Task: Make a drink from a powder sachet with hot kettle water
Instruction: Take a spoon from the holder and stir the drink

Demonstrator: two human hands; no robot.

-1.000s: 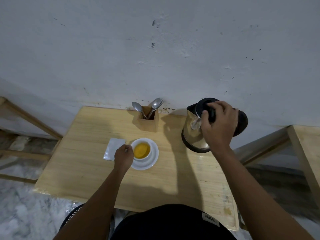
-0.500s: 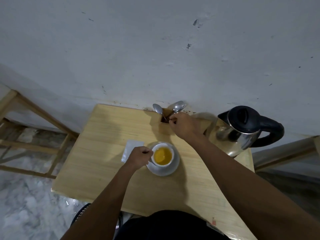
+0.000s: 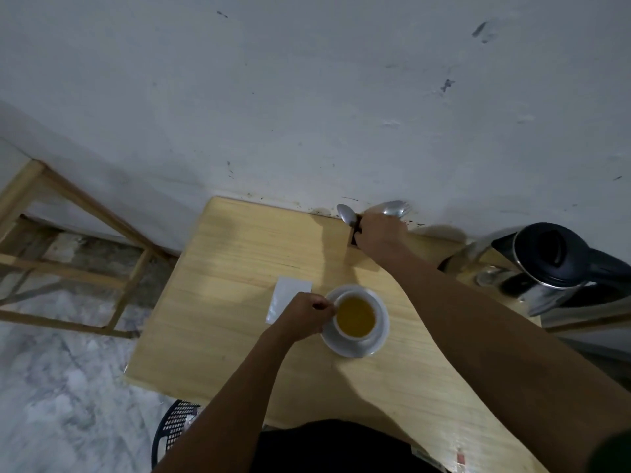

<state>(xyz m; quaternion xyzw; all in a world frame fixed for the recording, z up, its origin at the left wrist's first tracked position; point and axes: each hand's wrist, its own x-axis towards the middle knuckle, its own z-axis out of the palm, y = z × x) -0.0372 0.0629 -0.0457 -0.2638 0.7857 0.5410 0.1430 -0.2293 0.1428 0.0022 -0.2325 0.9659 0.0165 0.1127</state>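
Right hand [image 3: 380, 233] reaches among spoons [image 3: 346, 214] at upper right, its grip unclear; left hand [image 3: 307, 314] clenches the cup [image 3: 355, 317] handle. Lift one spoon straight up, steadying the cup.

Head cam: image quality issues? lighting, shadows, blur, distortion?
Head view: dim, flat indoor light; the right hand and its forearm throw a soft shadow across the table; wide-angle bending shows at the edges, stretching the kettle; slight softness on the spoons at the holder; cup by the left hand reads clearly, no strong glare.
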